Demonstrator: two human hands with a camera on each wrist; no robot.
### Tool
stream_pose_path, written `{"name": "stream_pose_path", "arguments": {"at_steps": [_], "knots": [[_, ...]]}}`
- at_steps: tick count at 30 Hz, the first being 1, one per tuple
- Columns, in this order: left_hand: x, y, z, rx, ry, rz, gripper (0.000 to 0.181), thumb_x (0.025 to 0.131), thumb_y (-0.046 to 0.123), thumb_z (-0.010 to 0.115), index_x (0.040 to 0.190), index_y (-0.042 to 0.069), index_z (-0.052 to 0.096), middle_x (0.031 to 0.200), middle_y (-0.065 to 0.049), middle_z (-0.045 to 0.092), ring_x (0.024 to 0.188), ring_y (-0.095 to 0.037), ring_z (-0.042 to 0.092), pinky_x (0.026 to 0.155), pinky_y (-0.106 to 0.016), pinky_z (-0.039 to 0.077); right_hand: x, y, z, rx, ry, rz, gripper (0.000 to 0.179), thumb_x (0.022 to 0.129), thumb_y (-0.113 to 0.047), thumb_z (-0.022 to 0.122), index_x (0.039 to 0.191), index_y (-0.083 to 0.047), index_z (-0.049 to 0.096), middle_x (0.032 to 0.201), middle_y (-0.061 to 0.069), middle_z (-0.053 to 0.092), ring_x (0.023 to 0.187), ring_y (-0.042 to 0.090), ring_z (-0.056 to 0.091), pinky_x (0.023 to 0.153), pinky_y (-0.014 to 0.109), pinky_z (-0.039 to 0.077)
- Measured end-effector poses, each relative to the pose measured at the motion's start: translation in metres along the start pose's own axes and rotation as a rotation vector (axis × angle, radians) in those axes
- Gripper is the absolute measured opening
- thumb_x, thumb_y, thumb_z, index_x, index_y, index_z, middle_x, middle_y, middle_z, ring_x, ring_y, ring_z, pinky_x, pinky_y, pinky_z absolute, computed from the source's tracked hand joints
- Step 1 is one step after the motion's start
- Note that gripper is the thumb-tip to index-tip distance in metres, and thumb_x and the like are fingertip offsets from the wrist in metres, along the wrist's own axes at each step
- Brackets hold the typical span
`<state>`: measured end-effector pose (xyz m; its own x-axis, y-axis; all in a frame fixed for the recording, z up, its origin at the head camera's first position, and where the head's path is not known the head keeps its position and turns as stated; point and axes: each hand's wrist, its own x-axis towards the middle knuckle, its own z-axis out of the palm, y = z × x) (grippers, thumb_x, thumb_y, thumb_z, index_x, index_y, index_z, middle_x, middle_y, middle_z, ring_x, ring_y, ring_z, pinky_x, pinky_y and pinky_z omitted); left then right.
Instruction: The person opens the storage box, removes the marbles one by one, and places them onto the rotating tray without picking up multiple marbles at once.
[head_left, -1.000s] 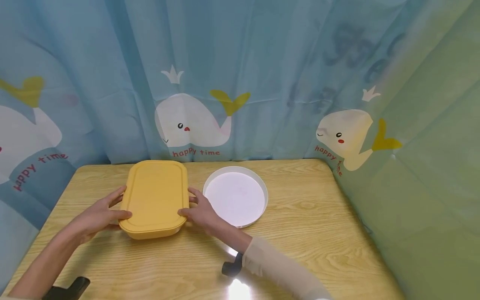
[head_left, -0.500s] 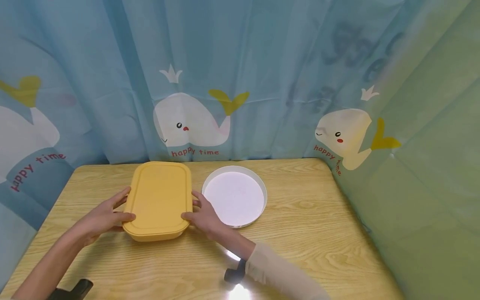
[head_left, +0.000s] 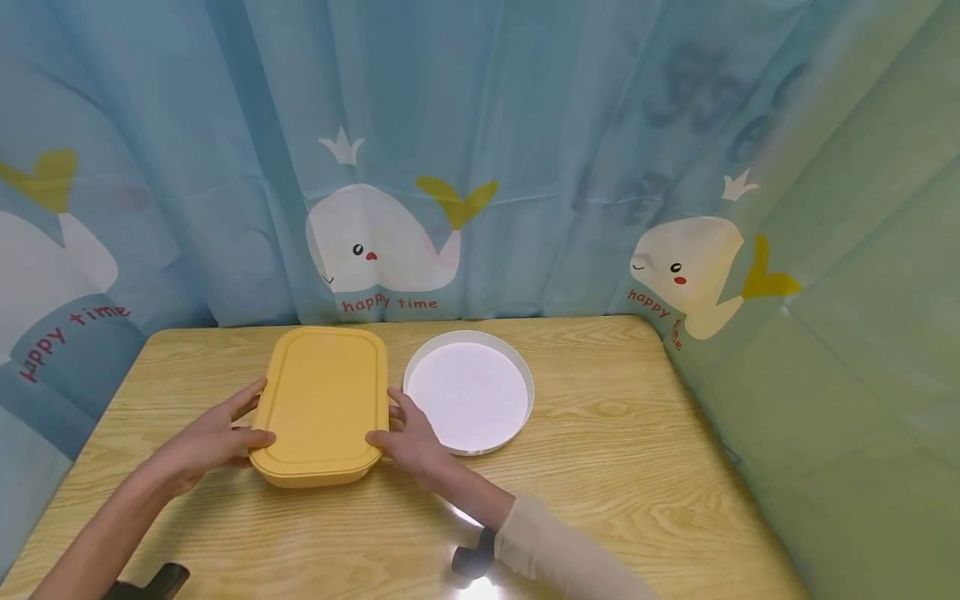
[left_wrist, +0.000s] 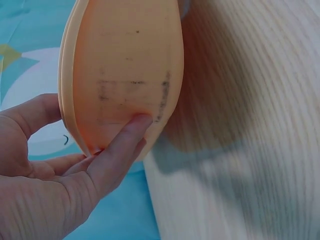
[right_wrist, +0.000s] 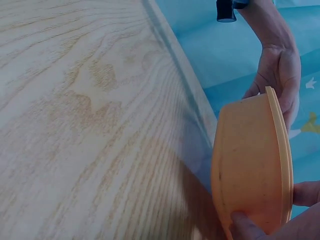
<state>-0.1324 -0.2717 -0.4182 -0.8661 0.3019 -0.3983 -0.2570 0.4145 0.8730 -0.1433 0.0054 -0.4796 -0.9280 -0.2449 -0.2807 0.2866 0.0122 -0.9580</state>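
A yellow rectangular box with a flat rimmed lid (head_left: 324,400) is at the left of the table. My left hand (head_left: 213,435) grips its left side, thumb on the lid's edge and fingers against the side wall. On the opposite side my right hand (head_left: 411,437) holds it the same way, with the thumb near the lid's front corner. Dark scuffs mark the box's side wall (left_wrist: 125,65) in the left wrist view. Whether its underside touches the table cannot be told. A round white tray with a low rim (head_left: 468,396) lies just right of my right hand.
The wood-grained table (head_left: 615,467) reaches back to a blue curtain (head_left: 540,167) printed with whales. A green curtain side (head_left: 855,417) borders the right edge. Below the wrists show black camera mounts (head_left: 474,557), and bright light reflects from the tabletop near the right one.
Both hands have shifted the yellow box a little to the right and slightly towards me, their hold unchanged. The white tray stays where it was.
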Motion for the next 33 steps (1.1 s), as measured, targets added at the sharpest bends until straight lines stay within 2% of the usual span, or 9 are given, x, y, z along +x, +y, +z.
{"name": "stream_pose_path", "arguments": {"at_steps": [7, 13, 19, 22, 27, 33], "knots": [[-0.001, -0.002, 0.003, -0.020, -0.017, 0.012, 0.092, 0.099, 0.007, 0.058, 0.155, 0.000, -0.015, 0.153, -0.042, -0.005, 0.127, -0.053, 0.045, 0.083, -0.048, 0.055, -0.003, 0.001, -0.001, 0.052, -0.019, -0.010, 0.078, 0.085, 0.004, 0.071, 0.153, -0.008, 0.036, 0.132, 0.013, 0.053, 0.098, 0.020, 0.065, 0.080, 0.035, 0.057], [-0.001, -0.005, 0.007, -0.047, -0.017, 0.027, 0.094, 0.098, 0.006, 0.060, 0.155, 0.001, -0.014, 0.154, -0.041, -0.004, 0.130, -0.055, 0.040, 0.082, -0.047, 0.056, -0.005, 0.005, -0.003, 0.067, -0.031, -0.016, 0.079, 0.085, 0.003, 0.070, 0.154, -0.009, 0.034, 0.136, 0.014, 0.050, 0.101, 0.023, 0.065, 0.080, 0.037, 0.057], [-0.002, -0.008, 0.011, -0.058, -0.011, 0.039, 0.096, 0.097, 0.009, 0.062, 0.156, 0.003, -0.013, 0.155, -0.039, -0.005, 0.136, -0.056, 0.024, 0.084, -0.049, 0.055, -0.005, 0.009, -0.005, 0.073, -0.042, -0.049, 0.079, 0.085, 0.004, 0.068, 0.155, -0.007, 0.033, 0.137, 0.015, 0.051, 0.104, 0.023, 0.064, 0.082, 0.036, 0.056], [-0.002, -0.010, 0.014, -0.072, -0.006, 0.045, 0.097, 0.097, 0.008, 0.063, 0.157, 0.004, -0.012, 0.156, -0.039, -0.004, 0.137, -0.055, 0.023, 0.083, -0.047, 0.055, -0.005, 0.010, -0.006, 0.071, -0.050, -0.063, 0.078, 0.085, 0.005, 0.067, 0.155, -0.006, 0.032, 0.138, 0.016, 0.050, 0.105, 0.025, 0.064, 0.083, 0.035, 0.056], [-0.001, -0.015, 0.017, -0.096, 0.000, 0.056, 0.096, 0.097, 0.007, 0.063, 0.157, 0.005, -0.012, 0.156, -0.038, -0.005, 0.135, -0.056, 0.028, 0.082, -0.045, 0.056, -0.005, 0.012, -0.007, 0.050, -0.056, -0.084, 0.078, 0.086, 0.005, 0.067, 0.155, -0.005, 0.031, 0.138, 0.017, 0.051, 0.106, 0.025, 0.064, 0.085, 0.034, 0.055], [-0.001, -0.020, 0.019, -0.096, 0.011, 0.069, 0.097, 0.096, 0.007, 0.064, 0.158, 0.007, -0.011, 0.156, -0.038, -0.004, 0.137, -0.056, 0.022, 0.081, -0.045, 0.056, -0.005, 0.015, -0.008, 0.026, -0.061, -0.115, 0.079, 0.086, 0.006, 0.066, 0.155, -0.002, 0.028, 0.141, 0.019, 0.050, 0.110, 0.028, 0.063, 0.088, 0.034, 0.054]]}}
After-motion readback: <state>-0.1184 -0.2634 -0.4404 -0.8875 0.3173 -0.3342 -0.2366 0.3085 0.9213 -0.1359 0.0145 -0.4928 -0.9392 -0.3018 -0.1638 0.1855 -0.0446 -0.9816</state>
